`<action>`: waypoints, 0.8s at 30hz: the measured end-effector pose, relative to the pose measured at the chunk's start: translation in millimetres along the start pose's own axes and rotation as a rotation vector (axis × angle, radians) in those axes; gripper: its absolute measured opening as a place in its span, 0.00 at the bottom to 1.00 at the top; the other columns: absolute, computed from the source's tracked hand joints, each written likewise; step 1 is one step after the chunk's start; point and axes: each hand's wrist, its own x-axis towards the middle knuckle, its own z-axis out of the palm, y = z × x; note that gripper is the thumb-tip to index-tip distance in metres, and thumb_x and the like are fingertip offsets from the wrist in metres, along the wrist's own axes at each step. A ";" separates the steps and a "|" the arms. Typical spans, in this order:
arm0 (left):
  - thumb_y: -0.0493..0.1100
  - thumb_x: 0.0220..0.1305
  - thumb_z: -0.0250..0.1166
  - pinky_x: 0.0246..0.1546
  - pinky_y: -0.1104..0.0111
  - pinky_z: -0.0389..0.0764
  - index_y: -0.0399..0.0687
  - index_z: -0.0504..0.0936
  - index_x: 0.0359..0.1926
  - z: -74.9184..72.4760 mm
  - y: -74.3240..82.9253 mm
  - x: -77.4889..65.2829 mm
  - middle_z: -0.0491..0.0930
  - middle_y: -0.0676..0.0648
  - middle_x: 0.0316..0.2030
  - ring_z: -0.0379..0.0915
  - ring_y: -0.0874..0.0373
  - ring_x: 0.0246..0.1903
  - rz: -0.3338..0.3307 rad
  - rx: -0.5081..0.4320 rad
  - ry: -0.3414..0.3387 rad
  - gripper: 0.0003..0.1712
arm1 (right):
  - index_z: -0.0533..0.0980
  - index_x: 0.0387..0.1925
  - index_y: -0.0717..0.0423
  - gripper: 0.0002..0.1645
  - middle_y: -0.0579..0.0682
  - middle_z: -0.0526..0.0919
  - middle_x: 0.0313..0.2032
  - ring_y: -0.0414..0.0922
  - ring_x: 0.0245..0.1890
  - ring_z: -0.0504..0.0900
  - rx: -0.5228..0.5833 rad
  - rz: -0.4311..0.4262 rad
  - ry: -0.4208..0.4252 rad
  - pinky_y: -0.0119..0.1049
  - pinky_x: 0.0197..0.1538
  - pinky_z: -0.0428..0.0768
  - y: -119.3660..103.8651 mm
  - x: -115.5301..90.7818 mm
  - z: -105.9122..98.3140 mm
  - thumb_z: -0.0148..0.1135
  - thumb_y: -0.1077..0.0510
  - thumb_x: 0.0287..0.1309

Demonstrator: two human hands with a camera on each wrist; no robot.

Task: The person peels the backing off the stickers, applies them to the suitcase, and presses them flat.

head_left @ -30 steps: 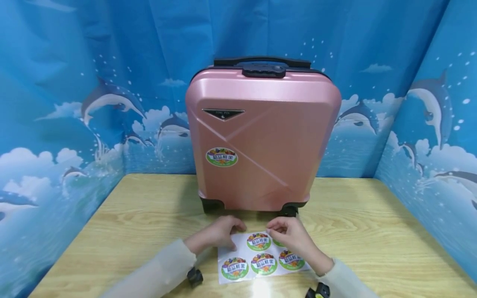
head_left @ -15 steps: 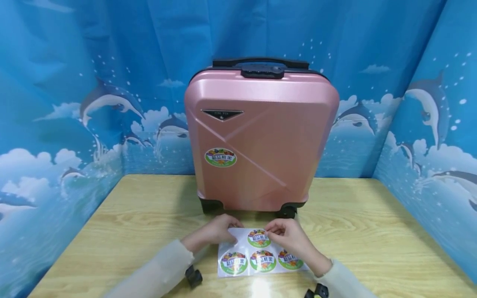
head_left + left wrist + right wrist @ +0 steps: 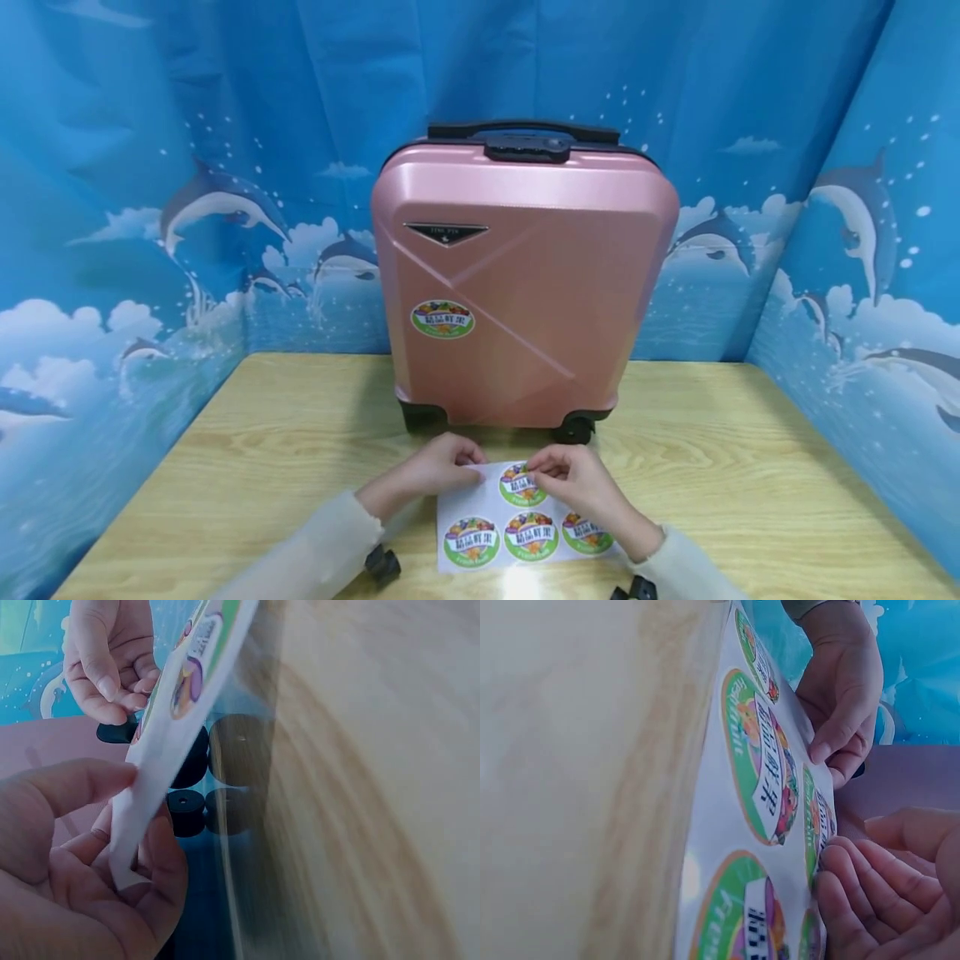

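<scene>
A white sheet of round fruit stickers (image 3: 501, 557) is in front of the suitcase. My left hand (image 3: 433, 471) pinches its upper left corner between thumb and fingers; the left wrist view shows that corner bent in the grip. With fingers curled, my right hand (image 3: 588, 487) is at the sheet's top edge, its tips overlapping the top middle sticker (image 3: 522, 487). In the right wrist view the right fingertips (image 3: 832, 859) lie right at a sticker's edge; I cannot tell whether they pinch it. Part of the sheet's right side is hidden under this hand.
A pink hard-shell suitcase (image 3: 517, 308) stands upright on the wooden table (image 3: 300, 433), a matching fruit sticker (image 3: 442, 319) on its front. Its black wheel (image 3: 574, 431) stands just beyond the hands. Blue dolphin-print curtains (image 3: 330, 167) enclose the back and sides.
My right hand has shifted slightly left along the sheet's top edge, over the top middle sticker. The left hand keeps its grip on the corner while the sheet tilts a little.
</scene>
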 end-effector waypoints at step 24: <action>0.37 0.59 0.64 0.28 0.71 0.81 0.33 0.80 0.40 0.9 23.8 -6.8 0.83 0.46 0.31 0.76 0.62 0.26 0.010 -0.278 -0.048 0.11 | 0.82 0.35 0.64 0.11 0.54 0.86 0.30 0.38 0.27 0.82 0.082 -0.043 0.007 0.29 0.31 0.81 -9.8 -6.4 7.7 0.67 0.59 0.53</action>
